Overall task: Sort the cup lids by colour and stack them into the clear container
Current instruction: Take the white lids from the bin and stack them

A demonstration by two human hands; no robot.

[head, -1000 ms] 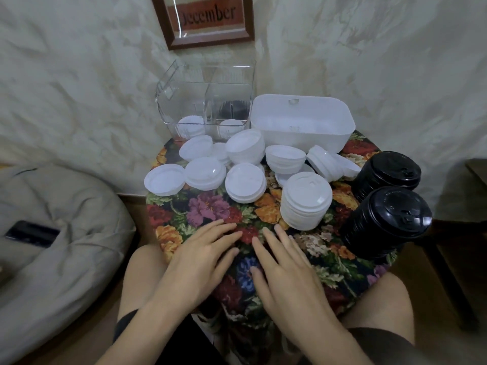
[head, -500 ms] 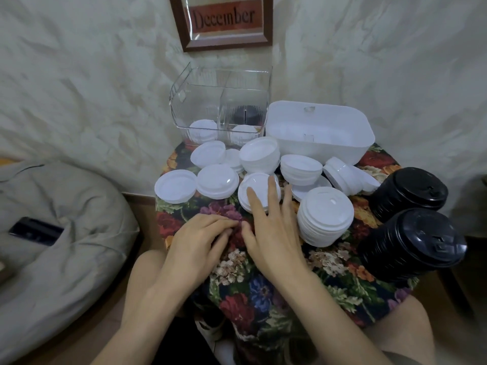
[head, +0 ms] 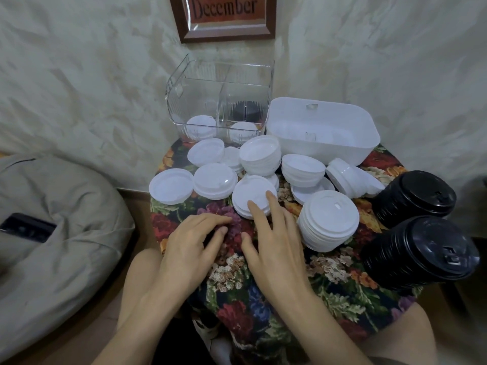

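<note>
**Q:** What carried the work?
**A:** A flower-patterned surface (head: 329, 299) held everything. Beyond the fingers, against the wall, stood the divided clear container (head: 218, 83). It held a few white lids and something dark and ribbed, so the sorting had probably only just started. A white tub (head: 324, 135) sat beyond the fingers and to their right.

**Q:** And the lids?
**A:** Two black lid stacks (head: 421, 251) lay tilted well to the right of the fingers. White lid stacks (head: 329, 219) crowded just beyond and beside them, likely gathered so they could be lifted in batches.

**Q:** The hands?
**A:** The right hand (head: 274, 241) lay flat, its straight fingers (head: 270, 198) resting on a low white stack (head: 247, 187) and gripping nothing. The left hand (head: 189, 248) rested on the cloth just left of that stack, its fingers (head: 210, 219) loosely bent and empty.
</note>
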